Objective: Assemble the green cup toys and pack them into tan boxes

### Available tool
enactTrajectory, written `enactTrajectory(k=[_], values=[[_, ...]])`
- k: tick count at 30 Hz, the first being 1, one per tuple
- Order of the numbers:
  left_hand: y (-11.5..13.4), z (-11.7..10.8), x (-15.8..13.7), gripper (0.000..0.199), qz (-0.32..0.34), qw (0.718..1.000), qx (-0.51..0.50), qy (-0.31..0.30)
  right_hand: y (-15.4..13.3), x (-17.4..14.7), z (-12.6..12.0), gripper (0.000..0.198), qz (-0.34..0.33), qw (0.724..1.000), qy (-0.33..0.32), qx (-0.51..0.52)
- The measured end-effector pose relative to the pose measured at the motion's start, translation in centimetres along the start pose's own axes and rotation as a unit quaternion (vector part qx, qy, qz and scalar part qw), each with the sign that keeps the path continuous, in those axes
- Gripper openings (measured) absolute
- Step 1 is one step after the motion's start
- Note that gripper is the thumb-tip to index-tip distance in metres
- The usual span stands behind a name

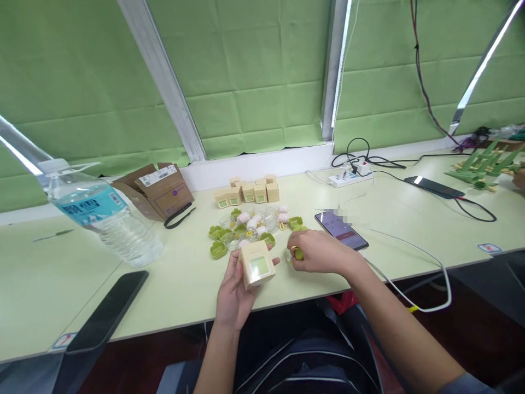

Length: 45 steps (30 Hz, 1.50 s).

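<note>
My left hand point(238, 295) is closed around a small tan cardboard box point(251, 261) with a green window on its front, held tilted above the table's front edge. Bent over the tabletop, my right hand point(318, 250) has its fingers closed on a small green piece point(299, 254); the fingers cover most of it, so its full shape is hidden. Beyond both hands lies a loose pile of green flower-shaped cups point(218, 250), pale pink and white round pieces point(243, 218) and clear domes point(270, 218). Another green cup point(295, 222) lies just behind my right hand.
Several similar tan boxes point(248, 192) stand in rows behind the pile. A large water bottle point(102, 213) and an opened carton point(158, 191) are on the left. Right of my hand lie a lit phone point(341, 230), a white cable point(426, 257) and a power strip point(348, 178).
</note>
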<state>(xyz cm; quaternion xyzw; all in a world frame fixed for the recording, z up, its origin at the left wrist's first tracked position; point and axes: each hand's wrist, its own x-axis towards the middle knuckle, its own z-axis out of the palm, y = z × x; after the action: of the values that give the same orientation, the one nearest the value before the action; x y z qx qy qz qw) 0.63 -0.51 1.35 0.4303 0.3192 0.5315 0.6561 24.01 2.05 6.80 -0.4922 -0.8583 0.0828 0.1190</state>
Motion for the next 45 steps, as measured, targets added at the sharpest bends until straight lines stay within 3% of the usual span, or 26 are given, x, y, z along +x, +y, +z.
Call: enactTrajectory(k=[5, 13, 18, 23, 27, 32, 36, 45], values=[[-0.1, -0.1, 0.0, 0.051, -0.004, 0.999, -0.033, -0.01, 0.0, -0.4, -0.2, 0.011, -0.003, 1.0, 0.011, 0.014], [-0.3, -0.3, 0.2, 0.055, -0.022, 0.996, -0.091, 0.0, 1.9, -1.2, -1.4, 0.022, 0.003, 0.985, 0.016, 0.17], [-0.5, -0.7, 0.4, 0.056, -0.035, 0.99, -0.136, -0.007, 3.0, -0.6, -0.9, 0.017, 0.008, 0.982, 0.004, 0.188], [-0.6, -0.8, 0.4, 0.056, -0.037, 0.983, -0.178, 0.003, 2.7, -0.2, -0.6, 0.025, 0.02, 0.973, 0.093, 0.212], [-0.7, -0.7, 0.4, 0.052, -0.033, 0.982, -0.187, 0.008, 1.4, 0.2, 0.2, 0.027, 0.01, 0.976, 0.135, 0.17], [-0.5, -0.7, 0.2, 0.051, -0.038, 0.984, -0.176, -0.013, -0.1, 1.3, 2.0, 0.03, 0.023, 0.985, 0.167, 0.043], [-0.4, -0.5, 0.2, 0.048, -0.034, 0.985, -0.168, -0.01, 0.0, 1.7, 3.2, 0.03, 0.042, 0.986, 0.164, -0.013], [0.2, 0.0, -0.1, 0.041, -0.036, 0.988, -0.149, -0.005, 0.3, 1.8, 4.6, 0.02, 0.02, 0.983, 0.167, -0.077]])
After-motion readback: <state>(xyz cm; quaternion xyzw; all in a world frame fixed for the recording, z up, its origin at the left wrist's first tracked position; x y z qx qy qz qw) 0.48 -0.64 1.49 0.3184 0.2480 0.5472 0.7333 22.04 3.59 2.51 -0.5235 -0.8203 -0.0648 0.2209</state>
